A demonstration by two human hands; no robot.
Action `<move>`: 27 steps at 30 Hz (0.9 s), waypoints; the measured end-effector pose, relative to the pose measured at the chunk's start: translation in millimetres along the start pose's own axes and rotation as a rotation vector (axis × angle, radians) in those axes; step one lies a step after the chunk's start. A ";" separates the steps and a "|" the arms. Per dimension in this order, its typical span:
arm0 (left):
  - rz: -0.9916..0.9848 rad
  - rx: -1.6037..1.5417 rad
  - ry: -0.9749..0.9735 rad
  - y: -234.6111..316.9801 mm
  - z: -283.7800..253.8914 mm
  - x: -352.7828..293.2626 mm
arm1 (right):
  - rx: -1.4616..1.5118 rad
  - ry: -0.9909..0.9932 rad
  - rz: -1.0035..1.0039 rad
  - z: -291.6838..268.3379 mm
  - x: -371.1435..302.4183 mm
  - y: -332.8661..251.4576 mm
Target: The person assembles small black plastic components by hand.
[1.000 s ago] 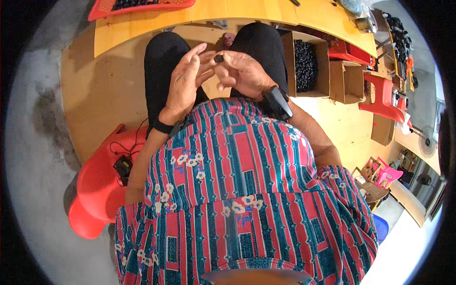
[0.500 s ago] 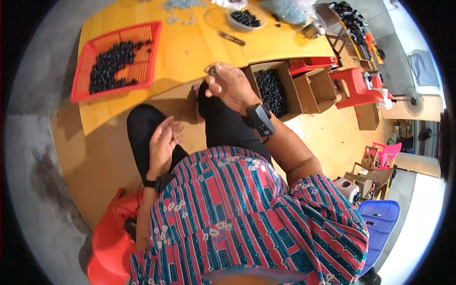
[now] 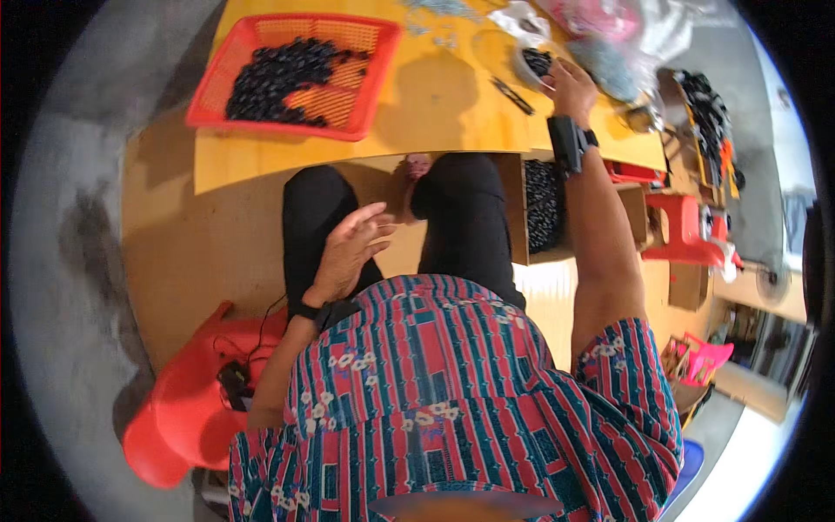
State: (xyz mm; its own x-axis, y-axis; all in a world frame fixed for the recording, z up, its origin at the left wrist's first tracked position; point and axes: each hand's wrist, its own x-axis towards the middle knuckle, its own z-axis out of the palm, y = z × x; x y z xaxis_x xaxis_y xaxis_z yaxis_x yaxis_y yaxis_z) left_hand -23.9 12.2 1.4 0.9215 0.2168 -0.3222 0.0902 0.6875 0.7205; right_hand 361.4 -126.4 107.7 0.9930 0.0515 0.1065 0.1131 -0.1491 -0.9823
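Note:
My right hand [image 3: 570, 90] reaches out over the far right part of the table, at the near right rim of a small clear bowl [image 3: 520, 70] of black pieces [image 3: 538, 61]. Its fingers are curled together toward the bowl, and what they hold, if anything, cannot be made out. My left hand [image 3: 346, 252] hovers above my lap, open, with its fingers apart and slightly bent. Nothing clear shows in it. At the table's left lies a red plastic basket [image 3: 380, 83], with a heap of small black parts [image 3: 283, 80] inside.
A black pen-like tool [image 3: 513, 96] lies on the yellow table [image 3: 435, 126] near the bowl. Bluish bagged pieces [image 3: 609, 70] and a white crumpled bag [image 3: 522, 22] are behind it. A cardboard box of black parts [image 3: 544, 209] stands below the edge. A red stool [image 3: 187, 404] is at lower left.
My right hand has moved away and to the right, from above the table's front edge to the bowl; earlier it pinched a small dark piece. My left hand stays over my lap. The view has shifted.

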 end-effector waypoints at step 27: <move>-0.087 -0.201 -0.204 1.8 15.5 -16.0 | -1.457 -1.036 -1.086 212.7 -95.7 -42.7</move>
State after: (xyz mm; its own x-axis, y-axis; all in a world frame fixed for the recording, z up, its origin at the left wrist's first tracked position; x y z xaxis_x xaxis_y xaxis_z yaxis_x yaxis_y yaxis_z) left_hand -32.5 -0.8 17.4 0.9723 0.0218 -0.2326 0.1137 0.8255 0.5529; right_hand 254.1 85.1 106.7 0.2009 0.9609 -0.1905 0.9531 -0.1468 0.2647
